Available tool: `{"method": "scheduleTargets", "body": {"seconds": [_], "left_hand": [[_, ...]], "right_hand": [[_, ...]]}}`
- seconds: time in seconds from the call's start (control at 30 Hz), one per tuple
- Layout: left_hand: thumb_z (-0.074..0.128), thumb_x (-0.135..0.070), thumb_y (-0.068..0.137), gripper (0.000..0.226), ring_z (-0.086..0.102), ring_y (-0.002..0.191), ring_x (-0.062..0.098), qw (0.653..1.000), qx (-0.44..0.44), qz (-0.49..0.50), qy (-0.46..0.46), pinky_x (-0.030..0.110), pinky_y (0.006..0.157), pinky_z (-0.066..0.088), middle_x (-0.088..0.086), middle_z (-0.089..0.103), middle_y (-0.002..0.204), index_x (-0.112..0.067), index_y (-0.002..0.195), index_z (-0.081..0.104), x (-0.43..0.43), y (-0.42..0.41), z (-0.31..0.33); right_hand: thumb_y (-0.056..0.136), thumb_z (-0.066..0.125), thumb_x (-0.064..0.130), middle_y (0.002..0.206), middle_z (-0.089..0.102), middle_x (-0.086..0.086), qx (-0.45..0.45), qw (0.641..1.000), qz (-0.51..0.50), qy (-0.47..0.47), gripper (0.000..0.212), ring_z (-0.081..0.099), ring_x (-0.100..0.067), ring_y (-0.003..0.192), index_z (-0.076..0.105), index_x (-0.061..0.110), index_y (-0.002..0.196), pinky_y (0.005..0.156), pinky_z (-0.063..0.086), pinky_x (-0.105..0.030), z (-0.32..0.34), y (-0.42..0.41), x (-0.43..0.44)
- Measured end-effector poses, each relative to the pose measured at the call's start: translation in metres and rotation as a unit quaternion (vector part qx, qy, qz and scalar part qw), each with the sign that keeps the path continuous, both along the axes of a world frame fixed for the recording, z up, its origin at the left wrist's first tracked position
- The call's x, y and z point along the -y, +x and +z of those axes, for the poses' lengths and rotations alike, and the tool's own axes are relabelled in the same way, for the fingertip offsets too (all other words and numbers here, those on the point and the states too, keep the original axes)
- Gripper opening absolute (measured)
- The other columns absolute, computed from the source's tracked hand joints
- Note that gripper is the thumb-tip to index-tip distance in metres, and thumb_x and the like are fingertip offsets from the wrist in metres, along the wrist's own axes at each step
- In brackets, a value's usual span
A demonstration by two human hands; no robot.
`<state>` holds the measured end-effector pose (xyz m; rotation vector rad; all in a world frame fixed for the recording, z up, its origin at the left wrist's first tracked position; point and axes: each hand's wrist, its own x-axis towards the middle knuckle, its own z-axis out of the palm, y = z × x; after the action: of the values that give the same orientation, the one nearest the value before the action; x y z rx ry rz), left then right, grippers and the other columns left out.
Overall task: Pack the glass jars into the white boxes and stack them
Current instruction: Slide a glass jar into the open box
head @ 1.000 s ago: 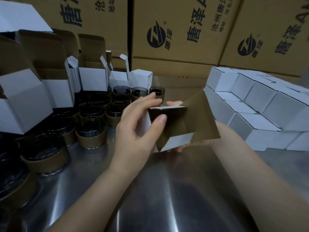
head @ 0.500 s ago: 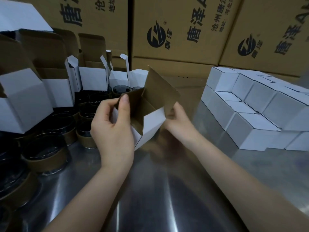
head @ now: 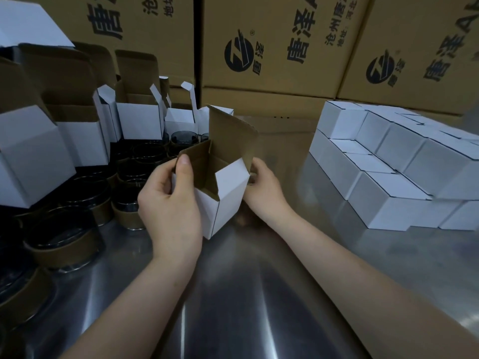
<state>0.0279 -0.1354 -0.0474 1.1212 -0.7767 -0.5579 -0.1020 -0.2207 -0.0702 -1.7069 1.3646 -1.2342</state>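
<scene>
At the centre of the frame an opened white box (head: 228, 193) is held just above the steel table (head: 246, 294), tilted a little, its brown lid flap standing upright and its mouth turned towards the camera. The inside that shows is bare brown card with no jar in it. The left hand (head: 168, 213) grips the box's left side, its thumb pressed on the rim of a side flap and its fingers curled behind. The right hand (head: 264, 187) pinches the box's right edge below the lid flap, though its fingertips are hidden behind the card. This box looks formed but not yet filled, so its jar, the folding of the flaps and the stacking are all to come. At the right of the frame a stepped stack of closed white boxes (head: 388, 193) suggests a fair share of the packing is done. At the left, many glass jars (head: 62, 242) with brown bands stand crowded on the table. Behind them, towards the upper left, open white boxes (head: 138, 120) wait with flaps up, so much remains. Large brown cartons (head: 272, 47) with printed lettering fill the background.
</scene>
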Motion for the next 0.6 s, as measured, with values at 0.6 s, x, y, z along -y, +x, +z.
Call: {"method": "scheduleTargets", "body": {"seconds": [0.6], "left_hand": [[0.055, -0.028, 0.097, 0.018, 0.056, 0.072, 0.003, 0.993, 0.086, 0.034, 0.068, 0.023, 0.072, 0.042, -0.005, 0.059, 0.074, -0.032, 0.080, 0.049, 0.005, -0.001, -0.008]], "right_hand": [[0.084, 0.061, 0.031, 0.095, 0.070, -0.010, 0.480, 0.852, 0.170, 0.124, 0.025, 0.065, -0.026, 0.083, 0.066, 0.012, 0.099, 0.065, 0.051, -0.034, 0.046, -0.033, -0.015]]}}
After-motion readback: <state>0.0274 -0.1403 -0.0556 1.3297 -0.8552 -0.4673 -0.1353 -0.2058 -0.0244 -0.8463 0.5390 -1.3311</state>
